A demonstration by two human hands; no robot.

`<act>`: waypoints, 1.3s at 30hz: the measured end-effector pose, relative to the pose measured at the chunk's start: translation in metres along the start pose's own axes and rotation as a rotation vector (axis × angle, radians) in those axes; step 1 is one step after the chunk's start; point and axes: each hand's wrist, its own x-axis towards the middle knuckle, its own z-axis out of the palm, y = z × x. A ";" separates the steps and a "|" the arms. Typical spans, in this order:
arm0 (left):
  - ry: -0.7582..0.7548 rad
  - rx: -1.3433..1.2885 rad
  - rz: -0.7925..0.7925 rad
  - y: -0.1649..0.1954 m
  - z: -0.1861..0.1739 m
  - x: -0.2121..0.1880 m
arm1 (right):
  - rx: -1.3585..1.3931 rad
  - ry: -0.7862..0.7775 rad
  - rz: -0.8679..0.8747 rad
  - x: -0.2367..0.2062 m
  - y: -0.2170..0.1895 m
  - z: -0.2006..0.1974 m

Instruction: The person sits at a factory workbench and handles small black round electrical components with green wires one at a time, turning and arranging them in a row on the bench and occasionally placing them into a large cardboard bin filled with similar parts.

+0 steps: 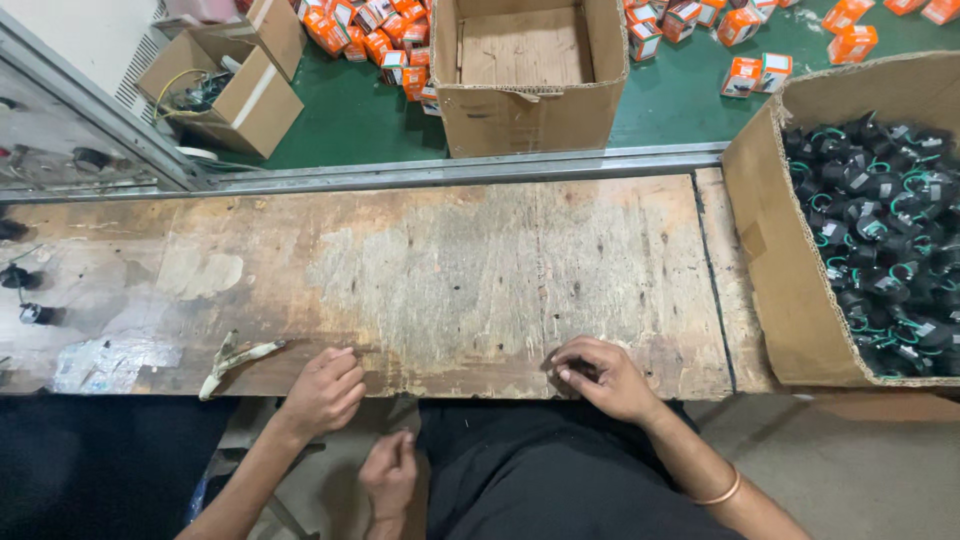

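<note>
Right hand first: its fingers are curled in tight at the front edge of the desk, and it looks like they're pinching a small dark part down against the wood. It's mostly covered, so I can't say what kind of part it is. Left hand is also at the front edge, fingers folded into a loose fist with the knuckles on the wood, and I can't see anything in it. There's a 3rd hand lower down between them, below the desk edge, and I honestly can't tell whose it is.

Just left of the left hand lies a pale scrap strip. At the right end of the desk sits a big carton packed with black parts with green loops. On the green floor beyond the desk there's 1 empty cardboard box and lots of small orange boxes.

What could go wrong, as I see it: that part is right at the lip, so a loose pinch could send it off the edge into the lap or onto the floor. The wood's rough and splintered there too, so it could snag fingertips
</note>
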 end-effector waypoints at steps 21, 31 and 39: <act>0.183 -0.439 -0.038 -0.010 0.048 -0.047 | -0.033 0.008 0.060 0.023 0.025 0.003; -0.548 -0.096 0.005 -0.055 0.022 -0.100 | -0.037 0.011 -0.027 0.026 0.028 -0.004; -0.840 -0.240 0.034 -0.071 0.022 -0.086 | -0.033 0.006 0.001 0.027 0.036 -0.008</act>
